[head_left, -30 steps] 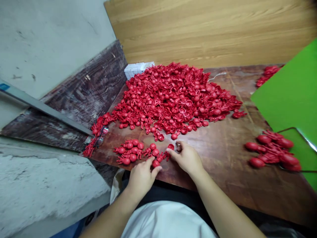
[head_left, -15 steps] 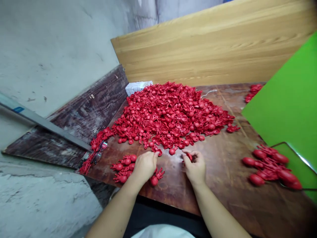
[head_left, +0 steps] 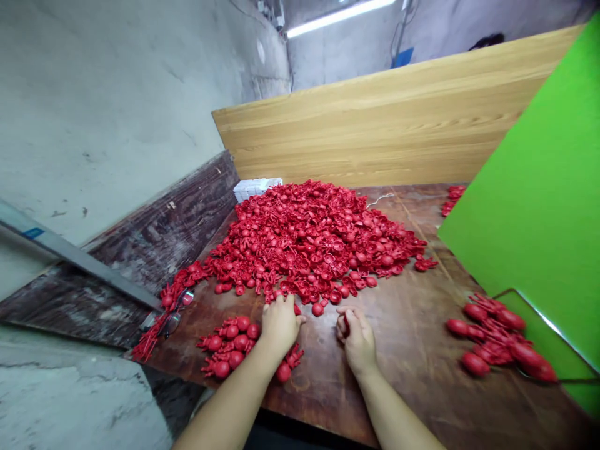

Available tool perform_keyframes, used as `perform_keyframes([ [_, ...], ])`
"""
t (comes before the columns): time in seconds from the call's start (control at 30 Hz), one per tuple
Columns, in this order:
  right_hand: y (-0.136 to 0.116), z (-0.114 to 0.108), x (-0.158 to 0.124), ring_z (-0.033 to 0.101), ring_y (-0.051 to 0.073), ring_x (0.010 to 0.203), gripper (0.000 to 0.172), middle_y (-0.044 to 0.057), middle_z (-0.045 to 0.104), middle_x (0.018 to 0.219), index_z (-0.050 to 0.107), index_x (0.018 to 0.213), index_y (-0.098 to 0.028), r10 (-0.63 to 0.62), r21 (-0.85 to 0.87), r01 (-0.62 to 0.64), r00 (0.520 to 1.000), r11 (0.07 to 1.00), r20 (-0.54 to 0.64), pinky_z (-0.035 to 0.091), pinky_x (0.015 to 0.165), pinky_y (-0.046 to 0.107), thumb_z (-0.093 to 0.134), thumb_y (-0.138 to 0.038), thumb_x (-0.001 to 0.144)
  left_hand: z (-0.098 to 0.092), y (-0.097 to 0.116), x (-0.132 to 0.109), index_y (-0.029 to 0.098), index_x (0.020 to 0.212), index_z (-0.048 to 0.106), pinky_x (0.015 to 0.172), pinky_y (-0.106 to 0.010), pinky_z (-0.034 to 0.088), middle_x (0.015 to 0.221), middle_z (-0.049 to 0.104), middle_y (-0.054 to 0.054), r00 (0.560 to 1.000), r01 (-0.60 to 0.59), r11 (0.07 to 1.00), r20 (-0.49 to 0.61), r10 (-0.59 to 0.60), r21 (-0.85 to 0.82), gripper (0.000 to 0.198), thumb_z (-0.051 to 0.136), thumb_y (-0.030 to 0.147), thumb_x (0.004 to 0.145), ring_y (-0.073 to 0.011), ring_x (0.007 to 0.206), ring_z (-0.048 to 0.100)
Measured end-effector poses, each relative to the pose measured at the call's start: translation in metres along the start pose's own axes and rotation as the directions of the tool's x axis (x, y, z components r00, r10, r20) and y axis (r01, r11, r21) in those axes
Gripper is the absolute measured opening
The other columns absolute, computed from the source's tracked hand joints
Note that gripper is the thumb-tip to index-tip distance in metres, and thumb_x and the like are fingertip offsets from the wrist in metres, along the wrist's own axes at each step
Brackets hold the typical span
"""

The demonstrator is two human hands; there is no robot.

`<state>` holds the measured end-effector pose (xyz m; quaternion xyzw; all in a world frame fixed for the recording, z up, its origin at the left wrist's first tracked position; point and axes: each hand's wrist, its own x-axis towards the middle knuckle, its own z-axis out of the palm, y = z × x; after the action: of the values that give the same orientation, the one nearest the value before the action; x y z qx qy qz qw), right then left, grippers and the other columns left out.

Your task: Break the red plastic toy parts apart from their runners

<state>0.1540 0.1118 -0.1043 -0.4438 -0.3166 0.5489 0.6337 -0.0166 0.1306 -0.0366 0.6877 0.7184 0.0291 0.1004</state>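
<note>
A big heap of small red plastic parts (head_left: 314,240) covers the middle of the brown wooden table (head_left: 412,350). My left hand (head_left: 280,325) rests palm down at the heap's near edge, fingers curled over a red part there. My right hand (head_left: 356,337) lies beside it, fingers closed around a small red piece (head_left: 347,322). A small cluster of red parts on sprues (head_left: 229,347) sits left of my left wrist, and one more red sprue part (head_left: 287,367) lies just under that wrist.
A group of larger red oval parts (head_left: 497,340) lies at the right by a green board (head_left: 539,212) with a wire frame. A wooden panel (head_left: 375,125) backs the table. Eyeglasses (head_left: 175,312) and a white box (head_left: 255,186) sit at the left.
Both hands moved away from the small near cluster up to the heap's edge. My right hand closed on a red piece. The view tilted upward.
</note>
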Motion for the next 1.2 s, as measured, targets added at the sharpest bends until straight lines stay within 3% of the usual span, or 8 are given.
perform_keyframes([
  [0.1, 0.000, 0.000, 0.002, 0.033, 0.007, 0.041, 0.037, -0.009, 0.038, 0.052, 0.060, 0.083, -0.019, 0.006, 0.042, -0.006, 1.000, 0.999, -0.001, 0.026, 0.040, 0.019, 0.058, -0.056, 0.088, 0.000, 0.004, 0.014, 0.019, 0.109, 0.064, 0.093, -0.041, 0.047, 0.106, 0.069, -0.013, 0.999, -0.025, 0.998, 0.023, 0.027, -0.060, 0.024, 0.060, 0.034, 0.092, -0.0298, 0.103, 0.066],
  [0.3, 0.002, -0.005, 0.005, 0.040, 0.009, 0.045, 0.033, -0.006, 0.045, 0.055, 0.062, 0.083, -0.020, 0.024, 0.105, -0.024, 1.000, 0.994, 0.000, 0.030, 0.041, 0.020, 0.055, -0.051, 0.091, -0.008, 0.007, 0.024, 0.027, 0.109, 0.069, 0.092, -0.031, 0.048, 0.107, 0.068, -0.007, 0.993, -0.114, 0.975, 0.013, 0.119, -0.190, 0.022, 0.055, 0.037, 0.095, -0.0213, 0.099, 0.067],
  [0.43, 0.003, -0.009, 0.007, 0.047, 0.011, 0.051, 0.029, -0.003, 0.057, 0.068, 0.063, 0.093, -0.022, 0.028, 0.162, -0.030, 1.000, 0.986, 0.011, 0.035, 0.044, 0.021, 0.053, -0.049, 0.087, -0.014, 0.010, 0.016, 0.027, 0.110, 0.070, 0.095, -0.032, 0.048, 0.108, 0.065, -0.007, 0.991, -0.136, 0.941, -0.042, 0.129, -0.309, 0.025, 0.050, 0.035, 0.097, -0.0206, 0.100, 0.066],
  [0.57, 0.002, -0.009, 0.011, 0.048, 0.011, 0.051, 0.027, -0.002, 0.059, 0.069, 0.065, 0.099, -0.022, 0.040, 0.171, -0.044, 0.999, 0.984, 0.024, 0.037, 0.044, 0.021, 0.057, -0.043, 0.084, -0.014, 0.022, -0.008, 0.025, 0.116, 0.067, 0.098, -0.035, 0.047, 0.109, 0.067, -0.007, 0.961, -0.275, 0.806, -0.140, 0.237, -0.524, 0.029, 0.044, 0.029, 0.099, -0.0221, 0.106, 0.063],
  [0.8, -0.017, -0.006, 0.006, 0.061, 0.015, 0.063, 0.050, 0.001, 0.071, 0.083, 0.067, 0.117, -0.022, 0.039, -0.058, -0.043, 0.997, 0.997, -0.072, 0.049, 0.055, 0.025, 0.078, -0.045, 0.074, 0.019, 0.056, -0.057, 0.020, 0.099, 0.061, 0.084, -0.036, 0.049, 0.097, 0.065, -0.009, 0.964, -0.265, 0.641, -0.210, 0.163, -0.721, 0.031, 0.032, 0.031, 0.103, -0.0223, 0.091, 0.061],
  [0.93, -0.034, -0.009, -0.003, 0.069, 0.024, 0.086, 0.045, 0.008, 0.076, 0.097, 0.074, 0.107, -0.020, 0.086, -0.240, -0.064, 0.993, 0.969, 0.080, 0.056, 0.078, 0.033, 0.082, -0.047, 0.072, 0.041, 0.060, -0.067, 0.020, 0.107, 0.059, 0.086, -0.038, 0.049, 0.103, 0.066, -0.010, 0.952, -0.297, 0.570, -0.191, 0.239, -0.766, 0.027, 0.036, 0.032, 0.102, -0.0235, 0.096, 0.062],
  [1.07, -0.047, -0.023, -0.010, 0.072, 0.027, 0.090, 0.047, 0.009, 0.078, 0.097, 0.076, 0.112, -0.022, 0.201, -0.328, -0.128, 0.959, 0.936, 0.201, 0.059, 0.079, 0.037, 0.081, -0.049, 0.074, 0.059, 0.056, -0.071, 0.019, 0.113, 0.057, 0.088, -0.040, 0.050, 0.106, 0.065, -0.011, 0.934, -0.340, 0.525, -0.217, 0.283, -0.780, 0.024, 0.041, 0.032, 0.100, -0.0241, 0.099, 0.062],
  [1.2, -0.048, -0.043, -0.012, 0.073, 0.029, 0.095, 0.049, 0.010, 0.078, 0.105, 0.075, 0.118, -0.025, 0.298, -0.331, -0.195, 0.907, 0.923, 0.297, 0.060, 0.083, 0.040, 0.080, -0.049, 0.075, 0.071, 0.055, -0.072, 0.019, 0.121, 0.051, 0.085, -0.037, 0.053, 0.108, 0.066, -0.010, 0.952, -0.298, 0.470, -0.220, 0.214, -0.831, 0.027, 0.049, 0.035, 0.098, -0.0213, 0.095, 0.065],
])
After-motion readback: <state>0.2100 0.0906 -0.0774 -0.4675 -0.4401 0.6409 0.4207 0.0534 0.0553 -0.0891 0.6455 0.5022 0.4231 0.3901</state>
